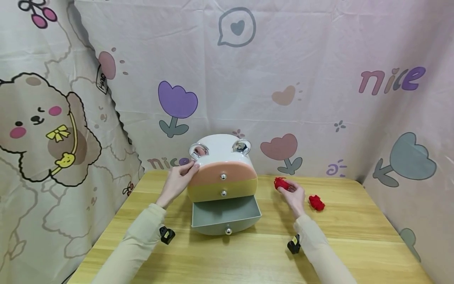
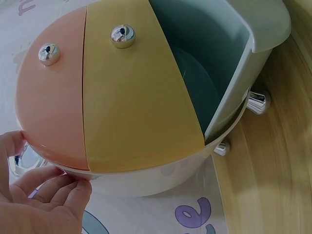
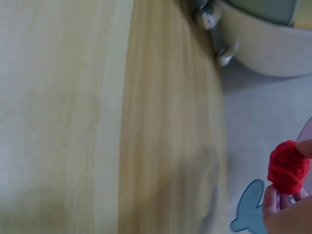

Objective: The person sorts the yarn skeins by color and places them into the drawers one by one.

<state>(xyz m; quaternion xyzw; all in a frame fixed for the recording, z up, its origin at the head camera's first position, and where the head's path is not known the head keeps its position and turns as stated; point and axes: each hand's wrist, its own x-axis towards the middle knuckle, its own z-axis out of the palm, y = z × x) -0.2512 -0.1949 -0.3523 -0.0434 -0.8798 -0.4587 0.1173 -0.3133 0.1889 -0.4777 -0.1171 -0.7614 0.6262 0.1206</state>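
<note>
A small rounded drawer cabinet (image 1: pixel 222 148) with a white body and silver ring ears stands on the table. Its peach and yellow drawers are closed, while the grey-green bottom drawer (image 1: pixel 227 213) is pulled out, with nothing visible inside. My left hand (image 1: pixel 177 179) holds the cabinet's upper left edge by the ear, thumb at the peach front (image 2: pixel 53 112) and fingers along the side. To the right of the cabinet, my right hand (image 1: pixel 293 195) pinches a small ball of red yarn (image 3: pixel 287 167) between thumb and fingers. Another red yarn ball (image 1: pixel 317 202) lies on the table beside that hand.
Small black devices, one (image 1: pixel 166 234) by the left sleeve and one (image 1: pixel 293 244) by the right, sit at the forearms. A patterned cloth (image 1: pixel 213 59) hangs behind the wooden table (image 1: pixel 255 260) and along its sides. Short silver legs (image 2: pixel 258 102) support the cabinet.
</note>
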